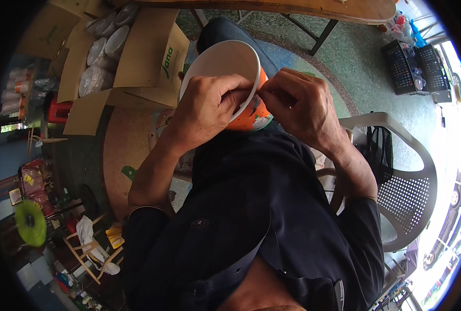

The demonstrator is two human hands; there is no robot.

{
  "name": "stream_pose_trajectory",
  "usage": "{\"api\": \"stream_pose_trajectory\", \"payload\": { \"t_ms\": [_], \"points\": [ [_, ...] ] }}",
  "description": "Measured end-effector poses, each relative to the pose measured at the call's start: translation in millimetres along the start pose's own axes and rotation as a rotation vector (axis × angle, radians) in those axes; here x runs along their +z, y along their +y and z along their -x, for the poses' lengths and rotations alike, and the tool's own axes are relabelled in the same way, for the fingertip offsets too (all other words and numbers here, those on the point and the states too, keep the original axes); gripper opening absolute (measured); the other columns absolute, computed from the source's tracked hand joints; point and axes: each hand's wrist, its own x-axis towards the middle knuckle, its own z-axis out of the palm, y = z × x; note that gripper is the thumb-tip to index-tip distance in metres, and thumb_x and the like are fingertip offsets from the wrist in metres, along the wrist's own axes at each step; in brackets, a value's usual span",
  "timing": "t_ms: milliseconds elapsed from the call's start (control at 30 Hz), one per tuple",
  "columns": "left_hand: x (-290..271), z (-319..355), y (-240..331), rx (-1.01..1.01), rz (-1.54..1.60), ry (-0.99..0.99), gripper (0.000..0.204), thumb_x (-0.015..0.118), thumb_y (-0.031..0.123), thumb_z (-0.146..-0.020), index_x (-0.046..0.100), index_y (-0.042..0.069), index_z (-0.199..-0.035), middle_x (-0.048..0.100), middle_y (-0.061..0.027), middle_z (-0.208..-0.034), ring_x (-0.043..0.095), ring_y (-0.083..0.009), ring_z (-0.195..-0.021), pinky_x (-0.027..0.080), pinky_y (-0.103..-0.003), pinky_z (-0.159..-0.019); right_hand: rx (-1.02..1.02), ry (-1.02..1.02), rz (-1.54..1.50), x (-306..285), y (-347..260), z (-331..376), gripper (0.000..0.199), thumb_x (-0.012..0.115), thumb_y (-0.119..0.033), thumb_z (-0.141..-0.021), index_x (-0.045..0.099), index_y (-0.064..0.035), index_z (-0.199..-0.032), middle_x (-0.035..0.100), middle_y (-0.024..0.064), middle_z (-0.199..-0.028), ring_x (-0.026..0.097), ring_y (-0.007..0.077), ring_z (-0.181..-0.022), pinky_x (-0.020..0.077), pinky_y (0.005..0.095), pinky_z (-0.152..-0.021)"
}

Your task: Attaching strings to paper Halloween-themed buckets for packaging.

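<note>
Through the head camera I find the tub (225, 59) tilted over the legs (221, 31), only white wall showing inside. My left hand (207, 101) grasps its rim, probably to steady it; my right hand's (304, 106) fingers pinch together at the orange side, gripping what, I can't tell. Beyond, leftward, an open carton (143, 59) holds wrapped stacks (103, 52); farther right, I can't identify the crate's (396, 67) contents.
</note>
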Motion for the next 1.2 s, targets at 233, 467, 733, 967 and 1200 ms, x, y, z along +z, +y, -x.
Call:
{"api": "stream_pose_trajectory", "payload": {
  "t_ms": [233,467,733,967,1200],
  "points": [
    [3.3,-1.7,2.5,0.086,-0.021,0.094,0.01,0.064,0.0,-0.093,0.073,-0.001,-0.096,0.074,-0.0172,-0.085,0.074,-0.0345,-0.078,0.057,-0.038,-0.069,-0.026,-0.051,-0.038,-11.5,0.2,-3.2,0.007,0.071,-0.006,-0.093,0.07,0.0,-0.097,0.066,0.0123,-0.074,0.068,0.0273,-0.064,0.0513,0.0379,-0.058],
    [-6.4,-0.3,3.7,-0.044,0.167,0.104,0.012,0.062,0.003,-0.097,0.073,-0.001,-0.1,0.077,-0.0129,-0.088,0.076,-0.0214,-0.076,0.061,-0.031,-0.069,-0.09,-0.08,-0.126,-2.9,17.4,-6.3,0.028,0.056,0.002,-0.098,0.066,-0.0007,-0.123,0.072,0.017,-0.085,0.074,0.0319,-0.079,0.057,0.0401,-0.071],
    [-12.2,-11.5,4.0,0.004,0.802,0.156,0.014,0.055,0.01,-0.106,0.068,0.004,-0.109,0.076,-0.011,-0.096,0.075,-0.0173,-0.088,0.058,-0.026,-0.072,0.006,-0.164,-0.299,7.9,13.5,-2.5,0.033,0.056,-0.003,-0.101,0.059,-0.0016,-0.134,0.074,0.0172,-0.089,0.075,0.028,-0.082,0.0564,0.0386,-0.073],
    [9.5,-19.7,6.5,-0.087,0.67,0.042,0.01,0.061,0.01,-0.105,0.063,0.0,-0.104,0.065,-0.0029,-0.08,0.06,-0.0064,-0.069,0.049,-0.021,-0.062,0.145,-0.133,-0.316,-24.5,1.8,-2.8,0.034,0.055,-0.001,-0.101,0.058,-0.0029,-0.135,0.066,0.0075,-0.08,0.059,0.0135,-0.068,0.0479,0.0307,-0.064],
    [6.4,-28.6,4.8,-0.032,0.508,-0.131,0.016,0.064,0.013,-0.104,0.069,-0.003,-0.103,0.067,-0.0023,-0.081,0.063,-0.0075,-0.073,0.052,-0.023,-0.07,-0.246,-0.043,-0.27,-31.7,9.3,-6.0,0.024,0.056,0.016,-0.086,0.065,-0.0021,-0.1,0.063,0.0078,-0.086,0.065,0.0182,-0.075,0.0511,0.0315,-0.067]
  ]
}}
